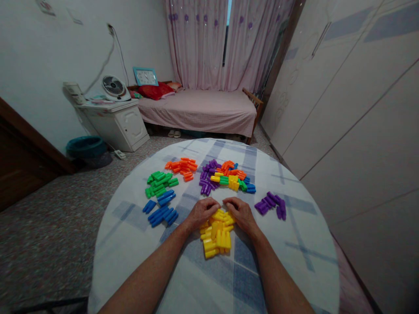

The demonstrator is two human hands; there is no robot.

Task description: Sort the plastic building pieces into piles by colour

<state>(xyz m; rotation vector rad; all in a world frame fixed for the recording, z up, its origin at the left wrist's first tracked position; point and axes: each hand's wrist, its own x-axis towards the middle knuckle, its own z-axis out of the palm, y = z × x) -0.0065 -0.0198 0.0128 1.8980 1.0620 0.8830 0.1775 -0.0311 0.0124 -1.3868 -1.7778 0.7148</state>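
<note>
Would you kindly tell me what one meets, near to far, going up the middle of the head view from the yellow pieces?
Yellow pieces → mixed-colour pile → bed → curtains.

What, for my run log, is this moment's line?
left hand: at yellow pile | right hand: same pile | left side: green pile, blue pile | right side: purple pile

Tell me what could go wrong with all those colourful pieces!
The yellow pieces are heaped up, so a bump from the left hand or right hand might make some slide off. The blue pieces lie close to the green pieces, so a sweep there could mix those colours.
</note>
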